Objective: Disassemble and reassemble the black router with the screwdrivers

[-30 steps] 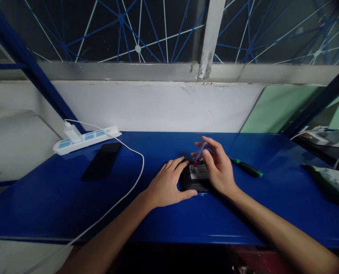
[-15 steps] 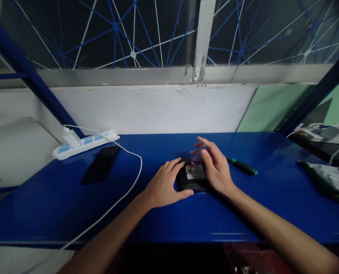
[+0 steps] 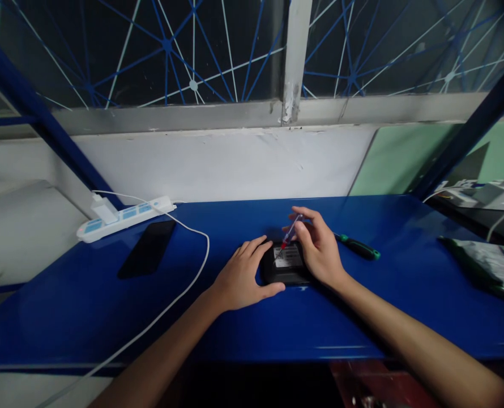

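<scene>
A small black device (image 3: 283, 267) with a white label lies on the blue table (image 3: 243, 323). My left hand (image 3: 240, 276) rests on the table against the device's left side, thumb along its front edge, fingers curved. My right hand (image 3: 317, 247) pinches a thin clear syringe-like tool with a red tip (image 3: 289, 234), tilted, its tip touching the label's upper left corner.
A green-handled screwdriver (image 3: 358, 247) lies just right of my right hand. A dark phone (image 3: 146, 255) lies to the left, near a white power strip (image 3: 124, 218) whose white cable (image 3: 184, 289) runs toward the front edge. A bag (image 3: 481, 263) lies at far right.
Both hands and the device stay nearly still. The syringe tool's angle shifted slightly. The camera view drifted a little.
</scene>
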Action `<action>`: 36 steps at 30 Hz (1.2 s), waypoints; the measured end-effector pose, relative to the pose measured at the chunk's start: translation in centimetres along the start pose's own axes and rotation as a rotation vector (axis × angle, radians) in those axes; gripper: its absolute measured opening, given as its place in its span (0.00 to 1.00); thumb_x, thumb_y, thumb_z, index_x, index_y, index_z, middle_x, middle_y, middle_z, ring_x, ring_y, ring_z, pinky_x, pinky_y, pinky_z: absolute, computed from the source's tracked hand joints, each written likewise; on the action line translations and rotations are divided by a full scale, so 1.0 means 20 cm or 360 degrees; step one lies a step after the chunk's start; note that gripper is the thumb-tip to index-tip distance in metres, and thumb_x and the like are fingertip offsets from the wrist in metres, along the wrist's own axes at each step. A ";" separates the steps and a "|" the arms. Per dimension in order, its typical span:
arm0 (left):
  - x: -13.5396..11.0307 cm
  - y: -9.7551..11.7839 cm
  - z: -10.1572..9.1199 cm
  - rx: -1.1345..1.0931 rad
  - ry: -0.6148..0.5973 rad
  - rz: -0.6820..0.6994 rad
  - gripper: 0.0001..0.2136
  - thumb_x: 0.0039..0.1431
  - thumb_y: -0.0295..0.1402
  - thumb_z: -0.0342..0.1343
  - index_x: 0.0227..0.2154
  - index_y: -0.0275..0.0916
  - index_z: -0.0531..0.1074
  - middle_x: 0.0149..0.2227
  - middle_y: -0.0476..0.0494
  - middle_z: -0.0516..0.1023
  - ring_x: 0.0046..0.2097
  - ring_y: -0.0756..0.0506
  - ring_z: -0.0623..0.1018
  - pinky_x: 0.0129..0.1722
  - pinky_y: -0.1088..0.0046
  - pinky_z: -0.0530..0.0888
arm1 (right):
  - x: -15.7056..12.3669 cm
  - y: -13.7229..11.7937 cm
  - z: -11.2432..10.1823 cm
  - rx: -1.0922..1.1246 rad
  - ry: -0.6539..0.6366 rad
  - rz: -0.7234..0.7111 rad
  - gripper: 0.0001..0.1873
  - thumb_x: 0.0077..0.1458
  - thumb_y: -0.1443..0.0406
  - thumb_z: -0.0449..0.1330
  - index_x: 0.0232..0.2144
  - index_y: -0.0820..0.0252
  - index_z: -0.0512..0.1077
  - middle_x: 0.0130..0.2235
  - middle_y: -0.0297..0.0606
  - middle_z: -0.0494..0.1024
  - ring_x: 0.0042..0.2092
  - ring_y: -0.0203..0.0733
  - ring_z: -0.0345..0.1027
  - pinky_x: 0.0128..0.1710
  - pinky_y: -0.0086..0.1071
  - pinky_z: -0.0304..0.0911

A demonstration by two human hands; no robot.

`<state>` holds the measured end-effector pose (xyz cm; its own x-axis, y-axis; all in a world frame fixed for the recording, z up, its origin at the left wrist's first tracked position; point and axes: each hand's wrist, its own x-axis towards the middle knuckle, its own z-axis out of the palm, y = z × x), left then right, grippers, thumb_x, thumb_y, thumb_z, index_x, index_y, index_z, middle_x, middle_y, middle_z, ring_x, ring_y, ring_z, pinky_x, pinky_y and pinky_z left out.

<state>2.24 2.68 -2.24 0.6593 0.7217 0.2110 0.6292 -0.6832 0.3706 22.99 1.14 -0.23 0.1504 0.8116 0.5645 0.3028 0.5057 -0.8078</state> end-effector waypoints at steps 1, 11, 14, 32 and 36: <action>0.00 0.00 0.00 0.0001 -0.0001 -0.0003 0.41 0.56 0.55 0.60 0.66 0.39 0.56 0.69 0.32 0.57 0.68 0.31 0.61 0.68 0.44 0.56 | 0.00 0.00 0.00 0.0016 -0.0030 -0.0005 0.18 0.67 0.58 0.53 0.57 0.50 0.67 0.51 0.41 0.75 0.42 0.41 0.78 0.44 0.40 0.74; 0.00 0.01 -0.01 -0.0015 -0.0007 -0.0017 0.40 0.55 0.53 0.62 0.65 0.40 0.57 0.69 0.32 0.58 0.68 0.30 0.61 0.67 0.43 0.57 | -0.01 -0.01 0.00 0.0016 -0.0104 -0.0115 0.21 0.69 0.63 0.49 0.62 0.46 0.63 0.51 0.41 0.73 0.43 0.40 0.76 0.46 0.44 0.74; 0.00 0.01 0.00 -0.0011 -0.0010 -0.0021 0.40 0.55 0.54 0.61 0.65 0.40 0.57 0.69 0.32 0.58 0.68 0.30 0.61 0.67 0.43 0.56 | -0.01 -0.02 0.00 -0.0087 -0.0030 -0.0153 0.18 0.66 0.62 0.55 0.57 0.47 0.67 0.44 0.38 0.70 0.39 0.39 0.73 0.39 0.39 0.73; 0.01 0.01 0.00 -0.0015 0.0015 0.0003 0.40 0.55 0.53 0.62 0.66 0.41 0.56 0.69 0.32 0.58 0.68 0.30 0.61 0.67 0.43 0.57 | -0.01 -0.06 -0.02 -0.0145 -0.0055 -0.0159 0.17 0.62 0.61 0.60 0.54 0.49 0.71 0.42 0.37 0.73 0.39 0.39 0.73 0.39 0.38 0.73; 0.01 0.01 -0.01 -0.0015 0.0003 -0.0013 0.40 0.54 0.53 0.62 0.65 0.41 0.57 0.69 0.33 0.59 0.68 0.30 0.61 0.67 0.43 0.57 | -0.02 -0.06 -0.02 -0.0049 -0.0128 -0.0123 0.18 0.67 0.61 0.53 0.58 0.48 0.67 0.47 0.39 0.74 0.43 0.41 0.75 0.44 0.41 0.73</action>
<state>2.46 2.72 -2.02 0.6536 0.7273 0.2095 0.6304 -0.6763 0.3810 22.84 0.06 0.48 0.0497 0.7919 0.6086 0.3394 0.5597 -0.7560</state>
